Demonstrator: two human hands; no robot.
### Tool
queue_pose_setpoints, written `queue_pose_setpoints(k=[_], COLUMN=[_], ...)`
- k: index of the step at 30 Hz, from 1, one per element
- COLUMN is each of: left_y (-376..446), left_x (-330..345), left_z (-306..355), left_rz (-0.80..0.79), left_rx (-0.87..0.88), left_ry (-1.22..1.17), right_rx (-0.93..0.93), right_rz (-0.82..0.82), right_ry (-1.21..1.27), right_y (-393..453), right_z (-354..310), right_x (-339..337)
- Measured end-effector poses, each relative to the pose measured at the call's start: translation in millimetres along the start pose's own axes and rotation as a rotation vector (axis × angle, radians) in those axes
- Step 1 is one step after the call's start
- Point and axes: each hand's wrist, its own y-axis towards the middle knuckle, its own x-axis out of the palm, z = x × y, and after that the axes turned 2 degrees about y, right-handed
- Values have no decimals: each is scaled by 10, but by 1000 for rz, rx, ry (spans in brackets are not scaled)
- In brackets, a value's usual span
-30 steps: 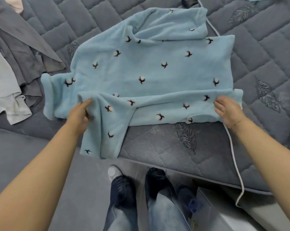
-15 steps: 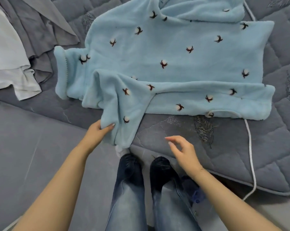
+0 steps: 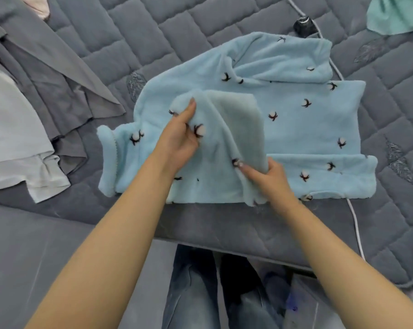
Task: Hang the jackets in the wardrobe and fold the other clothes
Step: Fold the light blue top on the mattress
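My left hand [image 3: 180, 136] and right hand [image 3: 268, 174] both pinch the sleeve [image 3: 234, 119], lifted over the top [image 3: 307, 119].

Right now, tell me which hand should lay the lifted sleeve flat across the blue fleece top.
Left. The left hand grips the raised sleeve near its free end, above the fleece top, so it can probably carry it across. The right hand only pinches the fold at the near edge.

Soft even indoor light, faint shadows, wide-angle bending at edges, slightly soft focus, perhaps motion blur
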Motion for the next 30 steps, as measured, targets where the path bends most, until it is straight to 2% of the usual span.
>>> queue_pose_setpoints(k=[3, 5, 6, 8, 9, 13, 15, 17, 19, 22, 25, 27, 30], left_y=[254, 331, 328, 280, 238, 67, 48, 76, 122, 185, 191, 154, 74], left_x=[-156, -386, -529, -828, -960, -1231, -1221, -1157, -1073, -954, -846, -768, -659], left_z=[-33, -183, -266, -416, -472, -598, -654, -681, -687, -704, -713, -698, -690], left_rz=[-14, 47, 86, 149, 165, 199, 203, 202, 222, 291, 341, 359, 367], left_rx=[-69, -109, -132, -172, -186, -190, -181, -164, -142, -123, -121, -130, -120], left_ry=[-86, 59, 132, 138, 96, -61, -120, -148, -133, -92, -98, -130, -266], right_rx=[-203, -279, -293, -230, -123, 511, 596, 567, 567, 565, 454, 315, 92], right_rz=[309, 489, 533, 497, 435, 153, 100, 168, 327, 557, 675, 653, 428], right_ry=[-523, -875, -894, -628, -431, 292, 590, 931, 1183, 1185, 1088, 1137, 1339], right_y=[436, 612, 652, 638, 600, 376, 376, 504, 688, 899, 951, 899, 730], right_z=[-263, -311, -301, -241, -167, 193, 312, 321, 226, 55, -157, -323, -424], right_x=[-265, -396, -423, -337, -242, 226, 396, 469, 483, 476, 326, 71, -527])
